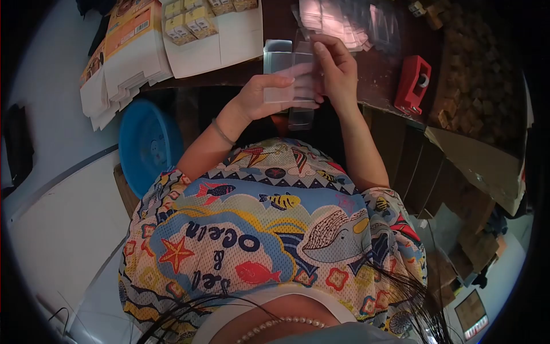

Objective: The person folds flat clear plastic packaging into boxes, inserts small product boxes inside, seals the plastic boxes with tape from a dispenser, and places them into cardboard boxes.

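A clear plastic box blank [279, 62], partly folded with creases and end flaps, is held up in front of me at the table's near edge. My left hand [258, 94] grips it from the left, thumb on the near face and fingers showing through the plastic behind it. At its right edge, the thumb and index finger of my right hand [341, 74] are pinched together. Just beyond my right hand lies a pile of flat clear plastic blanks [332, 20].
A red tape dispenser [413, 86] stands to the right, beside a carton of small brown blocks [478, 86]. Small yellow boxes [192, 26] sit on a white surface at left, near stacked printed cartons [129, 54]. Lower left is a blue basin [146, 155].
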`<state>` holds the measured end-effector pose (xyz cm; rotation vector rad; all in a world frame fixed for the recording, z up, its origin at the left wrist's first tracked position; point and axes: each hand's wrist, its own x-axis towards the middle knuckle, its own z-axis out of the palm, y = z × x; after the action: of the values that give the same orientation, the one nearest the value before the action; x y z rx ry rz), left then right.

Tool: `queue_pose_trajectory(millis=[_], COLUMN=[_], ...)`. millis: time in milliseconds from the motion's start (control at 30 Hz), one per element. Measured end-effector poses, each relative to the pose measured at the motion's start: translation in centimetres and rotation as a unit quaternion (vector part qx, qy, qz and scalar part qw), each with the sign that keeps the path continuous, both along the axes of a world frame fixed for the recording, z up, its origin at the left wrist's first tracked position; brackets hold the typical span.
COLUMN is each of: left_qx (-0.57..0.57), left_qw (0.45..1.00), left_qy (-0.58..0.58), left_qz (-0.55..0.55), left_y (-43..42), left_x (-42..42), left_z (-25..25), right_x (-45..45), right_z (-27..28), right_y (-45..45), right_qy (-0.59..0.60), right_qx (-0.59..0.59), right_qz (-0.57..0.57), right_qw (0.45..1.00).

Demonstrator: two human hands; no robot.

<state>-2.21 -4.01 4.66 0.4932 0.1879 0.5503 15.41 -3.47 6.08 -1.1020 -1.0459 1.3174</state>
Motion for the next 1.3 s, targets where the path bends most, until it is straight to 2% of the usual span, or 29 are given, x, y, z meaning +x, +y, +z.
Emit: queue_pose_trajectory(millis=[100, 133, 233, 333, 433, 467, 533, 567, 600, 667, 767, 800, 833, 867, 900, 967, 1000, 1033, 1067, 1100, 1167, 1233, 1267, 1300], left_qx=[0.015, 0.044, 0.051, 0.033, 0.117, 0.118, 0.119, 0.057, -0.005, -0.111, -0.013, -0.024, -0.016, 0.054, 0.124, 0.111, 0.108, 0.118, 0.123, 0.126, 0.125, 0.139, 0.148, 0.153], left_qw=[0.999, 0.998, 0.995, 0.996, 0.983, 0.973, 0.940, 0.974, 0.993, 0.987, 0.999, 0.999, 0.999, 0.998, 0.991, 0.990, 0.988, 0.988, 0.987, 0.988, 0.985, 0.979, 0.972, 0.964], left_qy=[0.019, 0.032, 0.062, 0.065, 0.144, 0.194, 0.292, 0.205, 0.115, -0.110, 0.035, 0.017, 0.035, 0.044, 0.053, 0.085, 0.102, 0.099, 0.095, 0.089, 0.107, 0.148, 0.181, 0.214], left_qz=[-0.033, -0.042, -0.056, -0.051, 0.008, 0.048, 0.128, 0.079, 0.027, -0.044, 0.039, 0.014, 0.019, -0.003, -0.025, -0.030, -0.030, -0.030, -0.030, -0.031, -0.044, -0.023, 0.000, 0.022], left_y=[0.4, 0.4, -0.3, -0.3, -0.8, -0.9, -1.4, -1.3, -1.1, -1.0, -0.8, -0.5, -0.7, -0.7, -0.8, -1.4, -1.2, -1.0, -1.2, -1.5, -1.3, -1.1, -1.0, -1.1], left_x=[-0.4, -0.4, 0.0, -0.1, -0.3, -0.4, -0.6, -0.9, -1.2, -1.1, -2.4, -1.6, -1.3, -1.2, -1.1, -1.0, -0.9, -1.1, -1.5, -1.9, -1.8, -1.5, -1.5, -1.4], left_z=[-1.1, -1.3, -0.8, -0.7, -0.7, -1.0, -1.5, -1.4, -1.0, 0.4, -2.8, 0.1, 0.6, 0.3, -0.2, -0.8, -0.7, -0.6, -0.5, -0.4, -0.8, -0.9, -1.1, -1.1], right_x=[1.0, 1.7, 2.4, 3.2, 3.0, 3.5, 3.7, 3.6, 3.6, 3.5, 2.5, 2.8, 3.2, 3.2, 3.1, 3.3, 3.4, 3.6, 3.8, 4.1, 3.9, 2.4, 1.8, 1.7], right_z=[-1.2, -1.5, -2.6, -2.8, -2.1, -1.7, -0.2, 0.7, 1.8, 2.4, 2.1, 2.7, 3.1, 2.5, 2.3, 0.4, -0.1, -0.7, -1.1, -0.8, -2.5, -2.2, -2.0, -2.0], right_y=[0.5, 0.6, 0.2, 0.1, -0.4, -0.7, -1.9, -2.6, -3.3, -5.0, -6.0, -5.3, -4.6, -4.3, -2.8, -1.4, -1.6, -1.9, -2.2, -2.0, -1.7, -2.0, -2.1, -2.6], right_qy=[0.272, 0.362, 0.261, 0.181, 0.102, 0.119, 0.037, -0.004, -0.104, -0.248, -0.300, -0.257, -0.214, -0.216, -0.334, -0.422, -0.304, -0.178, -0.047, 0.079, 0.213, 0.069, -0.003, -0.106], right_qx=[0.008, 0.005, -0.053, -0.035, 0.073, 0.104, 0.203, 0.251, 0.370, 0.442, 0.394, 0.376, 0.355, 0.323, 0.328, 0.274, 0.193, 0.106, 0.010, -0.025, -0.017, 0.027, 0.050, 0.122], right_qz=[0.030, 0.133, 0.053, 0.026, -0.038, -0.077, -0.159, -0.200, -0.135, 0.073, 0.234, 0.219, 0.203, 0.087, -0.024, 0.025, 0.069, 0.116, 0.162, 0.218, 0.267, 0.117, 0.037, 0.013], right_qw=[0.962, 0.923, 0.962, 0.983, 0.991, 0.984, 0.965, 0.947, 0.913, 0.859, 0.837, 0.863, 0.887, 0.917, 0.883, 0.864, 0.930, 0.971, 0.986, 0.972, 0.939, 0.990, 0.998, 0.987])
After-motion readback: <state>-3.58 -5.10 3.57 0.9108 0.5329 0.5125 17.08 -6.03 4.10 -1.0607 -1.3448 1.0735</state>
